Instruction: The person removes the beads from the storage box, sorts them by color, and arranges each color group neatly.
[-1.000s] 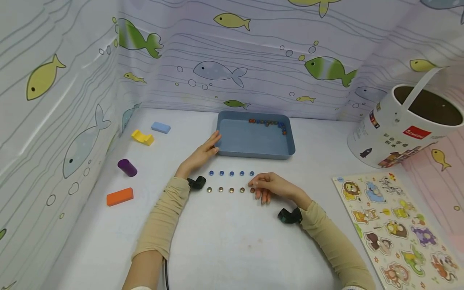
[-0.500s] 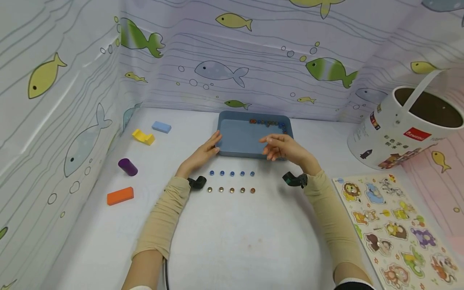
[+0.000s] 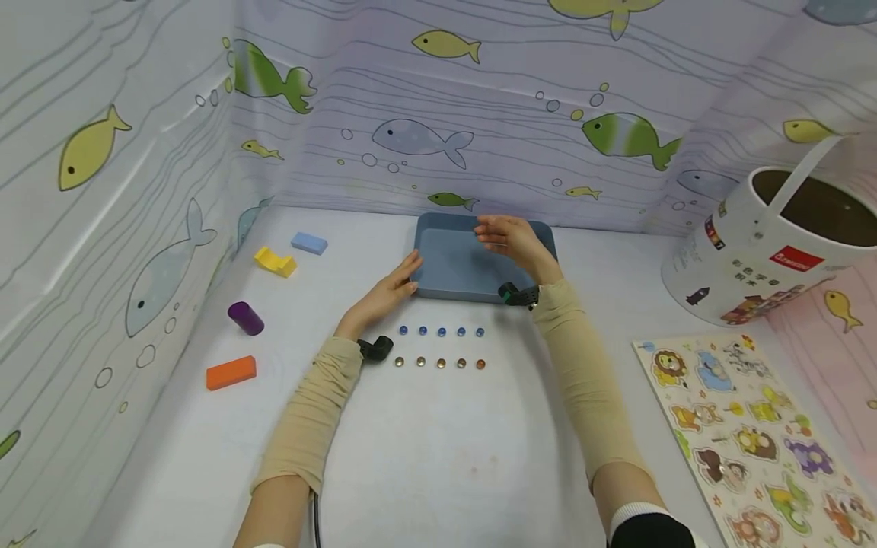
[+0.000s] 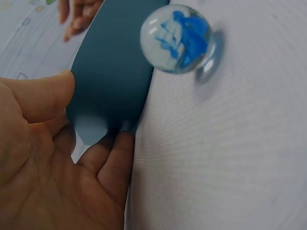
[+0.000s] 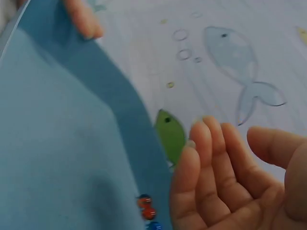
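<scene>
A shallow blue-grey tray [image 3: 448, 262] lies at the back of the table. My left hand [image 3: 380, 301] touches its left front corner, fingers fairly straight along the wall [image 4: 112, 62]. Over the tray's right part hovers my right hand [image 3: 515, 245], fingers loosely bent and holding nothing. Inside, orange-red marbles [image 5: 149, 212] and a blue one [image 5: 153, 225] line the far wall; the hand hides the others in the head view. In front of the tray run two rows of marbles: blue ones [image 3: 441, 332] behind, amber-brown ones [image 3: 441, 364] nearer. One clear marble with blue swirls [image 4: 176, 39] shows up close.
Blocks stand at the left: blue [image 3: 309, 243], yellow arched [image 3: 275, 262], purple cylinder [image 3: 246, 318] and orange [image 3: 231, 374]. To the right are a white bucket [image 3: 726, 266] and an animal puzzle board [image 3: 726, 396]. A fish-print curtain [image 3: 329, 152] closes off the back and sides.
My right hand has left the near end of the amber-brown row, moved away over the tray, then shifted left and farther back. My left hand stays at the tray's corner.
</scene>
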